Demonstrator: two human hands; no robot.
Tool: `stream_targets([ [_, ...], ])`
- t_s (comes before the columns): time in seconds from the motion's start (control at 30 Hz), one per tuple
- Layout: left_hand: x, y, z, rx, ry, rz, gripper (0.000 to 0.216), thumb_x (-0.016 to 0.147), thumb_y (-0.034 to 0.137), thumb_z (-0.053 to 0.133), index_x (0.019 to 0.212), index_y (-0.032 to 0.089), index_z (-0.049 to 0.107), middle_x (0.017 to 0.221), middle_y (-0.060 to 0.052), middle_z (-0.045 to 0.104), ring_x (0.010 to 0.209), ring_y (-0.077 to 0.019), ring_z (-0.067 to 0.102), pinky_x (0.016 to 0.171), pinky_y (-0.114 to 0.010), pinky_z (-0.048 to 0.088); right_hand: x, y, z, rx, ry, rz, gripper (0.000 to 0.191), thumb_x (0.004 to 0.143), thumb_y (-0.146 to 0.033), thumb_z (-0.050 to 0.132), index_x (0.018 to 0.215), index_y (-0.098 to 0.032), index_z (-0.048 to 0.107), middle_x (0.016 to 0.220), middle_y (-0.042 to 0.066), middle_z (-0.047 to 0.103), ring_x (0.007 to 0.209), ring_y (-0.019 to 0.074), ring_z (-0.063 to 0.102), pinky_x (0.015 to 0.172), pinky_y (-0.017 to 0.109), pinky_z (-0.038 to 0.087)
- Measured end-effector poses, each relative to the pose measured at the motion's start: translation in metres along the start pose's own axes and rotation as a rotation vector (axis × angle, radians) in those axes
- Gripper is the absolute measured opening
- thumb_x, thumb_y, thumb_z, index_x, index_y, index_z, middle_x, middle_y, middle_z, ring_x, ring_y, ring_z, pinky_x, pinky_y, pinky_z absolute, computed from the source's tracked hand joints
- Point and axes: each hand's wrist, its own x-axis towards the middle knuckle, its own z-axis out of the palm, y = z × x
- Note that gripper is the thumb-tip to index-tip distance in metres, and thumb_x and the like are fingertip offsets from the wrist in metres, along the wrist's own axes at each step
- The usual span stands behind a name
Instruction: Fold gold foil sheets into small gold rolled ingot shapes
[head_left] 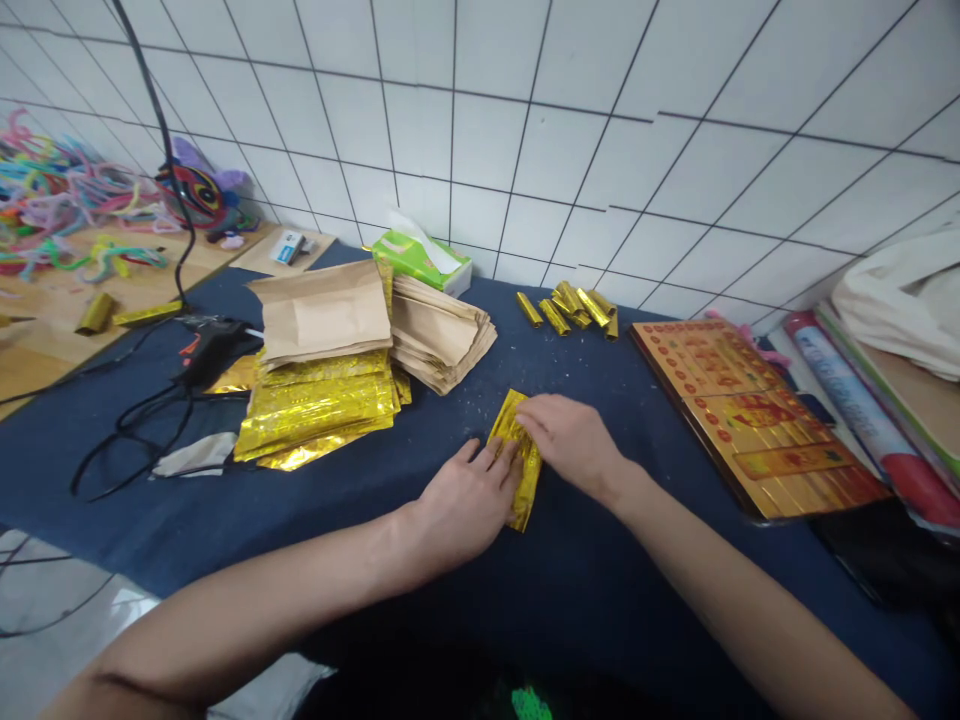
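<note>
A folded strip of gold foil paper [527, 492] lies at a slant on the dark blue tablecloth in front of me. My left hand [469, 495] rests on it from the left, fingers stretched over its middle and slightly apart. At the strip's upper right edge, my right hand [566, 440] has its fingers bent together, pinching the foil. Its thumb is mostly hidden. Beyond the hands, several gold foil rolls [570, 306] lie near the wall. To the left is a stack of gold foil sheets [319, 405], with brown paper sheets [326, 315] on top.
A black glue gun [214, 350] with a looping cable lies left of the stack. Behind stands a green tissue pack [420, 260]. On the right are an orange-gold printed packet [754, 410] and a red-and-blue tube [862, 400]. Colourful pipe cleaners [82, 195] heap at far left.
</note>
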Motion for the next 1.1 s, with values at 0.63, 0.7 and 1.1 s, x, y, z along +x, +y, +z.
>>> stream_targets([
  [0.63,-0.058,-0.014,-0.059,-0.373,-0.044,-0.027,0.031,0.091,0.023,0.039,0.118,0.014,0.052,0.116,-0.007,0.063,0.102,-0.0138,0.061,0.088,-0.025,0.048,-0.028,-0.012,0.030,-0.082,-0.083,-0.053,0.035,0.090,-0.016,0.040,0.114,-0.001,0.061,0.124,0.019,0.057,0.118,0.0260,0.051,0.103,0.039,0.042],
  [0.7,-0.047,-0.013,-0.057,-0.308,0.041,-0.021,0.033,0.091,0.022,0.039,0.119,0.011,0.052,0.124,-0.010,0.057,0.115,-0.0171,0.053,0.097,-0.029,0.043,-0.028,-0.011,0.029,-0.067,-0.091,-0.044,0.036,0.090,-0.017,0.038,0.115,-0.003,0.060,0.125,0.019,0.056,0.120,0.0251,0.050,0.103,0.039,0.042],
  [1.1,-0.040,-0.036,-0.075,-0.227,0.461,-0.388,0.052,0.088,0.037,0.044,0.134,0.015,0.031,0.128,-0.014,0.051,0.106,-0.0230,0.058,0.088,-0.038,0.050,-0.028,-0.004,0.026,-0.041,-0.119,-0.086,0.037,0.091,-0.021,0.037,0.115,-0.005,0.060,0.125,0.015,0.057,0.121,0.0239,0.049,0.103,0.039,0.041],
])
